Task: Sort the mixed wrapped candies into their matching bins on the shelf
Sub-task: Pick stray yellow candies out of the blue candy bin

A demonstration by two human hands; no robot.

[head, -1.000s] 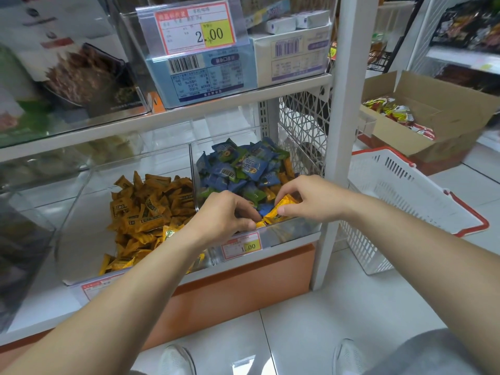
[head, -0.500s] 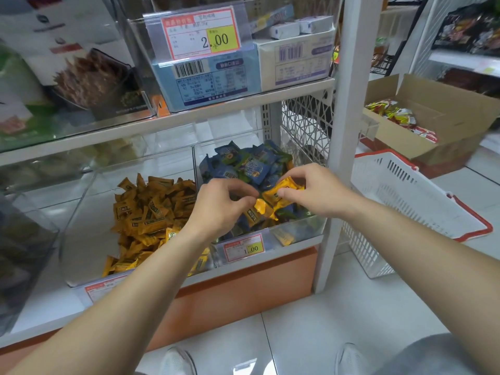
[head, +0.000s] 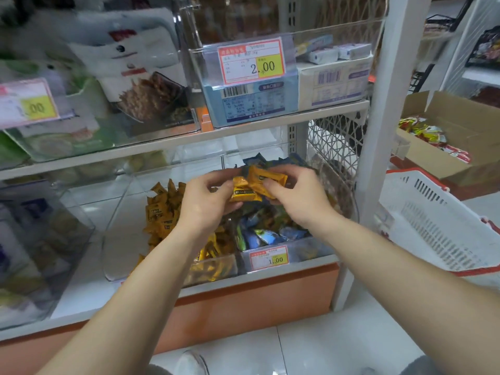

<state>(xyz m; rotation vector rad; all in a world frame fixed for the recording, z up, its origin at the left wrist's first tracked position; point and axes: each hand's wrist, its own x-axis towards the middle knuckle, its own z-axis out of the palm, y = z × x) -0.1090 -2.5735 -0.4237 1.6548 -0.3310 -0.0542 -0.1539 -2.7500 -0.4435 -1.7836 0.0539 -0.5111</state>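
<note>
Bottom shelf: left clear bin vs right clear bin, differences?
Contents: left bin holds only orange candies; right bin holds mostly blue and green candies. Fill: left bin's pile leaves bare floor at its left; right bin's visible floor is covered. Tag: right bin shows a 1.00 price tag; none is visible on left bin. Both are clear plastic, side by side.

Pretty clearly a small shop, convenience-store type. There's a white metal shelf (head: 243,132) lined with clear bins (head: 119,212), with red-and-yellow price labels clipped on the fronts: a 2.00 tag (head: 251,62) up top and a 1.00 tag (head: 269,257) lower down. Loose orange candies (head: 162,209) and blue candies (head: 265,235) are heaped in the bins, and a blue barcoded box (head: 251,104) sits on the level above. Off to the right are a white shopping basket (head: 438,226) with a red rim and an open cardboard box (head: 460,136) of snack packs.
</note>
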